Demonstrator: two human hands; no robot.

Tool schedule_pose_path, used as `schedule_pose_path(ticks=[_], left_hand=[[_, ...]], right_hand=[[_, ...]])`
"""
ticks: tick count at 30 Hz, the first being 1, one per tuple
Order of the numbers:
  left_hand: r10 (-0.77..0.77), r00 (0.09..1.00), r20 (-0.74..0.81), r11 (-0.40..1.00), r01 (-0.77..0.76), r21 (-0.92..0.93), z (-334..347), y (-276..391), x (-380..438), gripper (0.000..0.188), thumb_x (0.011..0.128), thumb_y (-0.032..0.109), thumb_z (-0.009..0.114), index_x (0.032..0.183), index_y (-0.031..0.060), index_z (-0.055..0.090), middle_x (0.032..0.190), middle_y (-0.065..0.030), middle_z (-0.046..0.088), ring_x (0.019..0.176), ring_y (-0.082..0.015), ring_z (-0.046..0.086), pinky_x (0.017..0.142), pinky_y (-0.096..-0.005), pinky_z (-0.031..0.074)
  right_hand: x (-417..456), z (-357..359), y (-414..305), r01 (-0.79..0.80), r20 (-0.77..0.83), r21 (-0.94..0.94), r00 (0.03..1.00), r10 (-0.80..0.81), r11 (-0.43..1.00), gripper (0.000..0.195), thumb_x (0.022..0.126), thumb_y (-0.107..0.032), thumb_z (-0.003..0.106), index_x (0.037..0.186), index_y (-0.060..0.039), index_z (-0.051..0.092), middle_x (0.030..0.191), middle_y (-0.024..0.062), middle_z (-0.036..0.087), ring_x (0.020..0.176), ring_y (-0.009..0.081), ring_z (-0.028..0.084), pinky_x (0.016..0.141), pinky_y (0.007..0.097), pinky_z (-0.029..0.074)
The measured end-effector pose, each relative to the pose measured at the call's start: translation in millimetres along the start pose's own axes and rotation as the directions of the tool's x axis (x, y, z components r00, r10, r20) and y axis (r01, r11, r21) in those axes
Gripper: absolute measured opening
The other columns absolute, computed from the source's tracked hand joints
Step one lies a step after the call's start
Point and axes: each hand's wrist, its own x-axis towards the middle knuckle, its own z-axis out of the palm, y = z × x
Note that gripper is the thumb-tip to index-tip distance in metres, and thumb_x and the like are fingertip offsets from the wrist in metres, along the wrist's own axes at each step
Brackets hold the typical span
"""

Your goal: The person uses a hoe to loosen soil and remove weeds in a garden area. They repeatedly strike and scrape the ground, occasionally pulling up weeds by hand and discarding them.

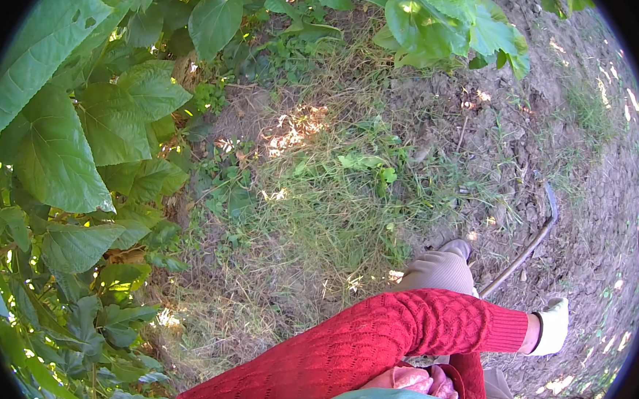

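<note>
My left hand (553, 327), in a white glove with a dark cuff edge, is at the lower right, its fingers curled. Whether anything is inside it cannot be seen. The red knitted sleeve (399, 325) of that arm crosses in front of my body. Beyond it a tool with a wooden handle (519, 261) and a curved metal blade (551, 202) slants up to the right over the soil. The handle's lower end meets a small white patch (475, 292) at the sleeve's edge, possibly glove. My right hand is otherwise hidden behind the left arm.
Broad-leaved branches (65, 145) fill the left side, and more leaves (456, 27) hang at the top. Cut or flattened grass and weeds (330, 211) cover the middle ground. Cracked bare soil (585, 248) lies to the right. My shoe (456, 246) stands beside the grass.
</note>
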Motion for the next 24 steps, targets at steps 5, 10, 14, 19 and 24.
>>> schedule_pose_path(ticks=[5, 10, 14, 19, 24], left_hand=[[-0.013, 1.000, -0.021, 1.000, 0.013, 0.004, 1.1, -1.1, 0.1, 0.026, 0.087, 0.027, 0.060, 0.098, 0.0146, 0.080, 0.090, -0.0085, 0.074, 0.084, -0.0314, 0.068, 0.072, -0.0573, 0.045], [-0.017, 1.000, -0.020, 1.000, 0.017, 0.006, 1.2, -3.2, 0.4, 0.026, 0.087, 0.026, 0.059, 0.099, 0.0142, 0.079, 0.091, -0.0086, 0.074, 0.084, -0.0314, 0.068, 0.072, -0.0567, 0.045], [-0.006, 1.000, -0.021, 1.000, 0.007, 0.018, 2.8, -2.8, 3.3, 0.026, 0.088, 0.025, 0.059, 0.100, 0.0135, 0.079, 0.091, -0.0090, 0.074, 0.083, -0.0316, 0.067, 0.071, -0.0564, 0.045], [-0.001, 1.000, -0.011, 1.000, 0.001, 0.020, 7.2, -0.9, 8.3, 0.027, 0.088, 0.025, 0.059, 0.100, 0.0132, 0.079, 0.092, -0.0093, 0.074, 0.083, -0.0319, 0.068, 0.071, -0.0571, 0.045], [0.006, 1.000, 0.000, 1.000, -0.006, -0.001, 8.7, -0.9, 11.2, 0.026, 0.087, 0.025, 0.059, 0.100, 0.0135, 0.079, 0.092, -0.0088, 0.075, 0.084, -0.0323, 0.068, 0.071, -0.0578, 0.046]], right_hand=[[-0.7, -4.7, 0.2, -0.007, -0.004, -0.006, 1.000, 0.007, 1.000, 0.031, 0.091, -0.034, 0.075, 0.082, -0.0148, 0.052, 0.062, -0.0005, 0.047, 0.048, 0.0150, 0.044, 0.044, 0.0319, 0.038], [-0.4, -7.2, 3.6, -0.016, -0.005, -0.017, 1.000, 0.015, 1.000, 0.031, 0.090, -0.033, 0.075, 0.082, -0.0144, 0.052, 0.062, -0.0003, 0.047, 0.048, 0.0149, 0.044, 0.044, 0.0319, 0.038], [0.5, -6.1, 1.1, -0.001, -0.009, -0.015, 1.000, 0.001, 1.000, 0.030, 0.090, -0.033, 0.075, 0.082, -0.0141, 0.052, 0.062, -0.0002, 0.047, 0.048, 0.0149, 0.044, 0.043, 0.0318, 0.037], [4.7, -3.3, -1.4, 0.001, -0.003, -0.019, 1.000, -0.001, 1.000, 0.030, 0.090, -0.032, 0.075, 0.082, -0.0138, 0.053, 0.062, 0.0000, 0.048, 0.047, 0.0149, 0.044, 0.043, 0.0318, 0.037], [5.5, -5.6, 2.5, 0.001, 0.001, -0.023, 1.000, -0.001, 1.000, 0.030, 0.090, -0.032, 0.075, 0.082, -0.0134, 0.053, 0.062, 0.0002, 0.048, 0.047, 0.0149, 0.044, 0.043, 0.0317, 0.037]])
